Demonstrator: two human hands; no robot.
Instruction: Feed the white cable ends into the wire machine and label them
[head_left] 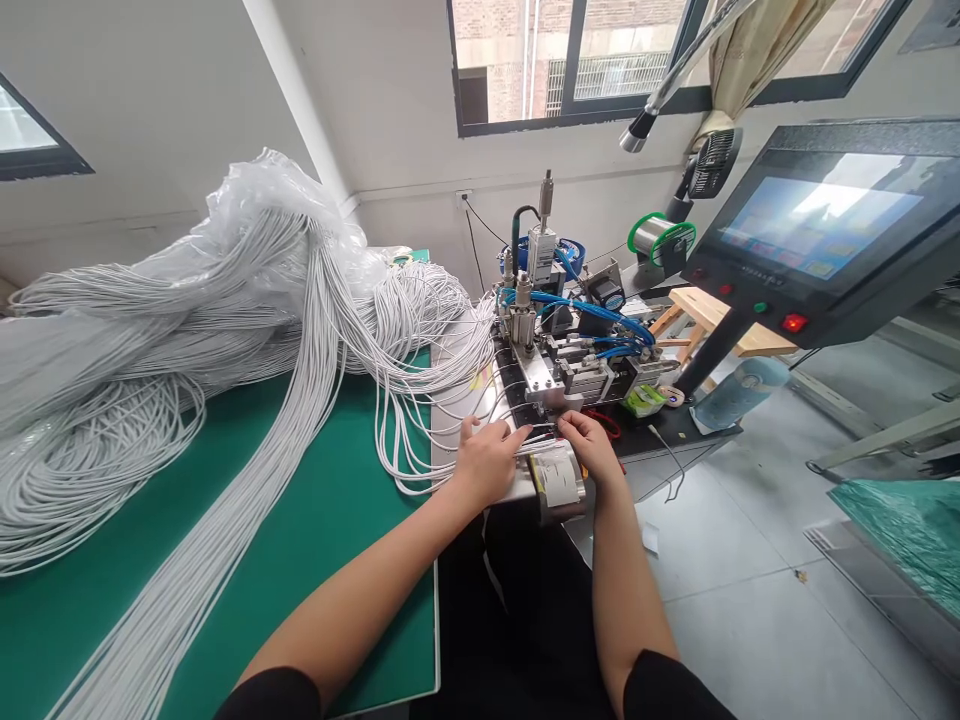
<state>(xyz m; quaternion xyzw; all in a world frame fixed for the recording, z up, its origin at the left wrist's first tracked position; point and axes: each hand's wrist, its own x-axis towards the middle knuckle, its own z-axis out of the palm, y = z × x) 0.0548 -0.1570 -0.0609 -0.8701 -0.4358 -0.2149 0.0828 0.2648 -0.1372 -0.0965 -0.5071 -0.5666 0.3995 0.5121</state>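
My left hand (489,462) is closed at the front of the small bench machine (547,370), over the ends of thin white cables. A white cable (536,432) runs from its fingertips towards the machine. Facing it, my right hand (592,447) pinches thumb and finger together by the machine's front edge; what lies between them is too small to make out. Just below both hands sits a metal cylinder with a pale label (556,478), and several white cable ends lie across its top.
Large bundles of white cable (315,320), partly wrapped in clear plastic, cover much of the green table (360,560). To the right stand a touchscreen panel (817,225) with a lit red button, a solder wire spool (661,238) and a green packet (643,400). A lamp (637,130) hangs above.
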